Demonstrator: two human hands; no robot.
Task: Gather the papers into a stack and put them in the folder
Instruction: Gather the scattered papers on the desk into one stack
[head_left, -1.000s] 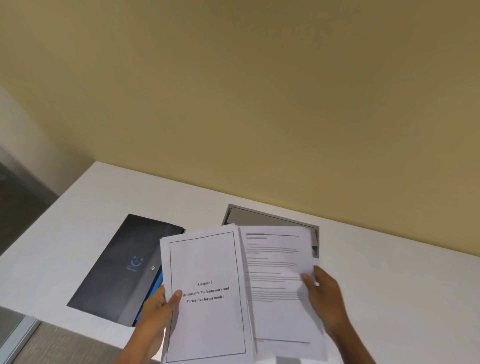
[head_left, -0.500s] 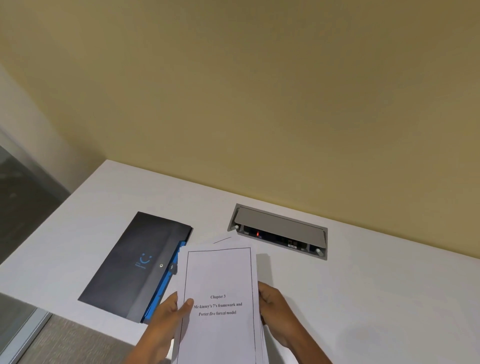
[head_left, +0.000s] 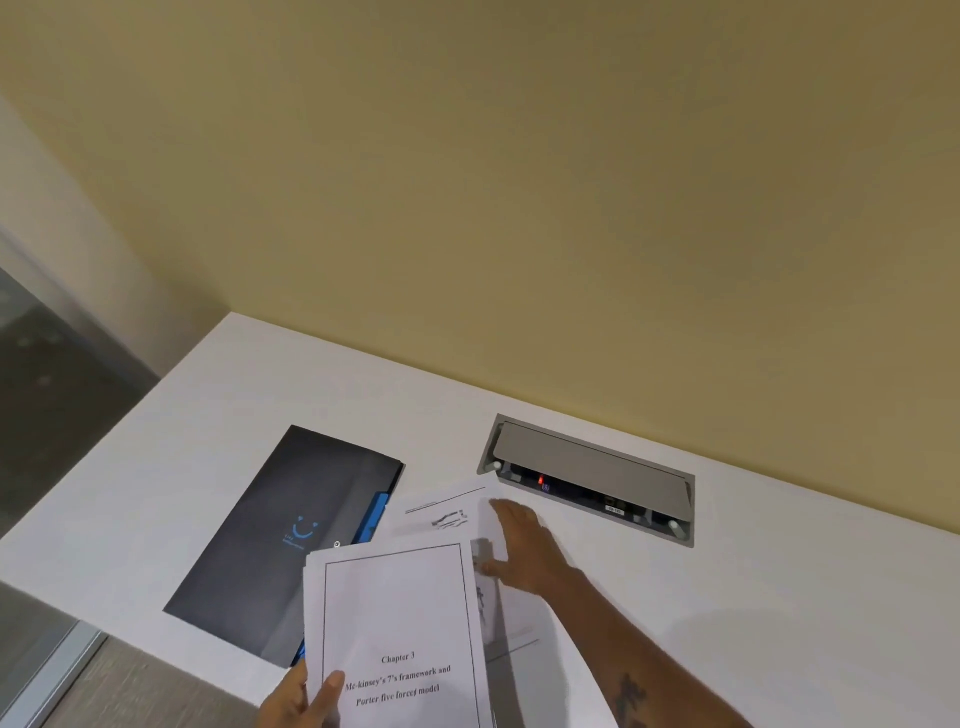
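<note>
two hands in view over a white desk (head_left: 779, 597). left hand (head_left: 306, 699) at the bottom edge pinches a stack of papers (head_left: 400, 634), thumb on the front of the top sheet, fingers hidden behind; closed on the stack. top sheet has a border and reads "chapter 3 / mc-kinsey's 7's framework and porter five forces model". the stack is lifted and tilted toward the camera, its left part overlapping the near right corner of the folder (head_left: 291, 530).

right hand (head_left: 519, 545) reaches forward, palm down, fingers spread flat on a loose sheet (head_left: 447, 512) lying on the desk behind the stack; pressing, not closed around it. the sheet's far end shows printed lines, blurred, unreadable. its near part is hidden by the stack and the forearm.

folder is dark grey with a blue smiley mark, a snap button, blue showing along its right edge. it lies flat on the desk left of the papers, angled.

grey cable box (head_left: 589, 475) set in the desk, lid raised, small red light inside, just beyond the right hand. yellow wall (head_left: 519, 182) behind.
</note>
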